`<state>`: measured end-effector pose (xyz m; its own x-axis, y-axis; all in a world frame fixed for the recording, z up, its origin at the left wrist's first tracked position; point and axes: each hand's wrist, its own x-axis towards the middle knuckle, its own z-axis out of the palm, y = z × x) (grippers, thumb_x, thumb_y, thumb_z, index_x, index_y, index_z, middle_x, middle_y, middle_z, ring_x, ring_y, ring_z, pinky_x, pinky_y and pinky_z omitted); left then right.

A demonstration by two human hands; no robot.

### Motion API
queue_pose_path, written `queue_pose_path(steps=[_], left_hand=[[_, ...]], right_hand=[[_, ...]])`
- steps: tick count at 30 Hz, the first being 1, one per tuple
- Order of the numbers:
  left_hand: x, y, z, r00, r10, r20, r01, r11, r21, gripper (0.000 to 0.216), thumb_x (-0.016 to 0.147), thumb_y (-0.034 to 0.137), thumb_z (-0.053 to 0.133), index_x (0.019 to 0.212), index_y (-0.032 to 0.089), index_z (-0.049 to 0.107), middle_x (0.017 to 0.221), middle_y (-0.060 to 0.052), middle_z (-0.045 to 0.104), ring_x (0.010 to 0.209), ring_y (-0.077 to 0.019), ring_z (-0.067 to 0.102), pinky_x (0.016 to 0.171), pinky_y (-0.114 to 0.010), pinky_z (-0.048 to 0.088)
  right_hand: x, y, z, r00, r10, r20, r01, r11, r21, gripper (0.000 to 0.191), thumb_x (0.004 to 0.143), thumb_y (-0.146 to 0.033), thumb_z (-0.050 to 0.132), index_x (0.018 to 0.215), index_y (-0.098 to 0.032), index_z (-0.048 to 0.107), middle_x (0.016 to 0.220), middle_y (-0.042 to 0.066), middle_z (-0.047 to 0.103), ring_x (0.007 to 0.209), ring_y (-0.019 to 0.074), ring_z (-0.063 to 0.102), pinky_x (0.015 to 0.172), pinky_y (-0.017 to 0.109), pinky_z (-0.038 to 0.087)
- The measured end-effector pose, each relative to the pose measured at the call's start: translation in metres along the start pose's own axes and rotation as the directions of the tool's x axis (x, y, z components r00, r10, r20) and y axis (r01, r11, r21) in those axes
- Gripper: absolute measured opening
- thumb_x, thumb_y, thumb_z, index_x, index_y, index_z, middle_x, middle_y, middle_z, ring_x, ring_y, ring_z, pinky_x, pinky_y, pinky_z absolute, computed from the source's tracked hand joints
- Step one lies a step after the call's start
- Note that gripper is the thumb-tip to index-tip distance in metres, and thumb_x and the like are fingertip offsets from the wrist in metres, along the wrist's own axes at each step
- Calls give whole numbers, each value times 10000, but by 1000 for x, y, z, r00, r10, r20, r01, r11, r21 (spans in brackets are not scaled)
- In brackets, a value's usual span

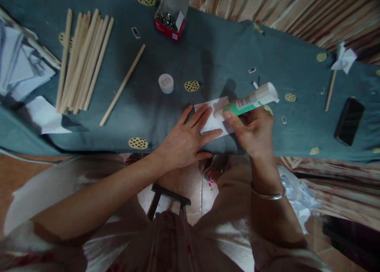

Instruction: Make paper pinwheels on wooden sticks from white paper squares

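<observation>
A small white sheet of paper lies near the front edge of the table. My left hand rests on its left part, fingers spread and flat. In my right hand is a green and white glue stick, held tilted with its tip against or just over the paper. The thumb presses on the side of the tube; the other fingers are partly hidden behind it. A round white cap stands on the cloth beyond my left hand.
Several wooden sticks lie bundled at left, beside one loose stick and paper pieces. A red box of metal pieces stands at the back. A paper pinwheel on a stick and a phone are at right.
</observation>
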<state>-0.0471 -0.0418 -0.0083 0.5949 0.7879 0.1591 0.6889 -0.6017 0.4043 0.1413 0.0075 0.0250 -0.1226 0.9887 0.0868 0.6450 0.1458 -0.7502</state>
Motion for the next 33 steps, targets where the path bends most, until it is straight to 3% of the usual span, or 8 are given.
queue_pose_path(steps=[5, 11, 23, 33], left_hand=[[0, 0, 0, 1000, 0, -9, 0, 1000, -17, 718, 775, 549, 731, 1400, 283, 498, 1593, -150, 333, 1462, -387, 289, 1149, -634, 240], [0, 0, -1, 1000, -6, -1, 6, 1000, -9, 730, 776, 546, 732, 1411, 281, 489, 1587, -154, 345, 1459, -391, 295, 1153, -632, 239], [-1, -1, 2, 1000, -2, 11, 2, 1000, -6, 710, 777, 565, 722, 1392, 281, 506, 1613, -138, 300, 1473, -390, 262, 1160, -637, 217], [-1, -1, 2, 1000, 1, 8, -1, 1000, -10, 720, 773, 568, 723, 1391, 267, 508, 1603, -157, 313, 1467, -397, 271, 1148, -645, 226]], right_hand=[[-2, 0, 4, 997, -67, 35, 71, 985, -159, 420, 823, -620, 630, 931, -215, 651, 869, 77, 710, 829, 262, 674, 757, 426, 534], [0, 1, 5, 990, -138, 34, 142, 942, -304, 428, 830, -662, 591, 864, -236, 610, 784, 57, 664, 715, 230, 620, 689, 403, 511], [2, -4, -4, 992, -111, 53, 123, 924, -363, 302, 814, -505, 682, 826, -210, 624, 753, 56, 674, 667, 213, 607, 666, 387, 499], [-1, -2, -7, 995, -45, 93, 67, 965, -252, 371, 810, -573, 653, 832, -203, 633, 771, 86, 677, 689, 265, 646, 673, 461, 520]])
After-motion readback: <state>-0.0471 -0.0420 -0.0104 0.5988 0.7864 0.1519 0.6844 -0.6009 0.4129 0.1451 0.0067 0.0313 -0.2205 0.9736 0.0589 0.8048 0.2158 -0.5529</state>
